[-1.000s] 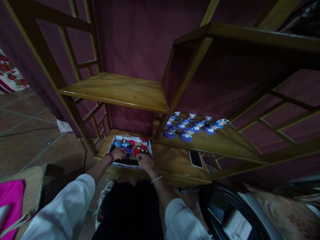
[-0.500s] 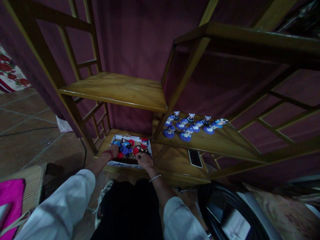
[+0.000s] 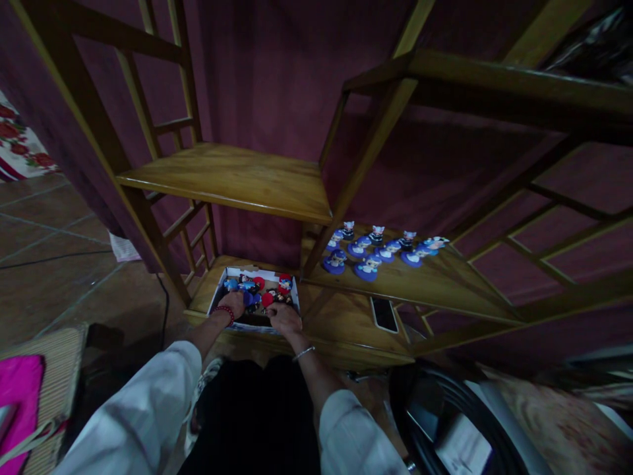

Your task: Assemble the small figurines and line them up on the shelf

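A shallow white cardboard box (image 3: 295,290) sits on the lowest shelf board, holding several small figurines with red, blue and purple parts. My left hand (image 3: 233,303), with a red beaded bracelet at the wrist, reaches into the box's left side beside a purple figurine base (image 3: 248,299). Its fingertips are too dim to read. At the front right of the box my right hand (image 3: 285,318) has its fingers bent and drawn together, close to the dark-haired figurines (image 3: 279,297). Whatever those fingers hold is hidden.
Several purple-based figurines (image 3: 366,267) stand on the shelf board to the right, with dark ones behind. A phone (image 3: 384,314) lies on the lower board. Above the box juts a wooden shelf (image 3: 232,178). A black round container (image 3: 410,396) stands at the lower right.
My left hand has shifted right and slightly down inside the box, now covering a red piece that showed before. My right hand has barely moved.
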The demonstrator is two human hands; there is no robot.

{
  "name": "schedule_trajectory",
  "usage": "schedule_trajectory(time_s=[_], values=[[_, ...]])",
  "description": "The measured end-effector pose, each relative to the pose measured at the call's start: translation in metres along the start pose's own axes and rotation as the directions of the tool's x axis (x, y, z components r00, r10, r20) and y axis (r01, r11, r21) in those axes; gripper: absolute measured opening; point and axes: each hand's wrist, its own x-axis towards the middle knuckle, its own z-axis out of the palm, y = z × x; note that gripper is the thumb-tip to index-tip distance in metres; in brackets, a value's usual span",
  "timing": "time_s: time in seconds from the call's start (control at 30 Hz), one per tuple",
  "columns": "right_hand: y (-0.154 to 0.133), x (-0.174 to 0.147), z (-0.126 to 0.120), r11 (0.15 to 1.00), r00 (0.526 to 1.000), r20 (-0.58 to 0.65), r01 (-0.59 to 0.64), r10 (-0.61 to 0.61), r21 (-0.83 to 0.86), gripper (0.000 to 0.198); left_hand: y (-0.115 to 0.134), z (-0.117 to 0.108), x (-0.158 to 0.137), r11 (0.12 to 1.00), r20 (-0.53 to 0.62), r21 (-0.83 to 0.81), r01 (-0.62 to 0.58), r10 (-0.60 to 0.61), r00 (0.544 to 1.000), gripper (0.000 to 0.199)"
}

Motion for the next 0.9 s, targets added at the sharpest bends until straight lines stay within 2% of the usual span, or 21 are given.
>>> schedule_trajectory(time_s=[0.17,0.4,0.6,0.9], values=[[0.001,0.000,0.001,1.000,1.000,-0.003,-0.001,0.001,0.007,0.023,0.010,0.004,0.001,0.997,-0.053,0.001,0.080,-0.080,0.995,0.037],[0.002,0.001,0.003,1.000,0.999,-0.029,-0.018,0.018,0.016,0.023,0.010,0.006,0.002,0.996,-0.078,0.006,0.088,-0.088,0.993,0.044],[0.001,0.001,0.002,1.000,1.000,-0.012,-0.018,0.019,0.008,0.024,0.007,0.010,0.004,0.999,-0.079,0.006,0.033,-0.033,0.996,0.053],[0.000,0.000,0.002,1.000,0.999,-0.046,0.006,-0.006,0.000,0.025,0.015,0.002,-0.001,0.996,-0.040,-0.024,-0.087,0.086,0.996,0.046]])
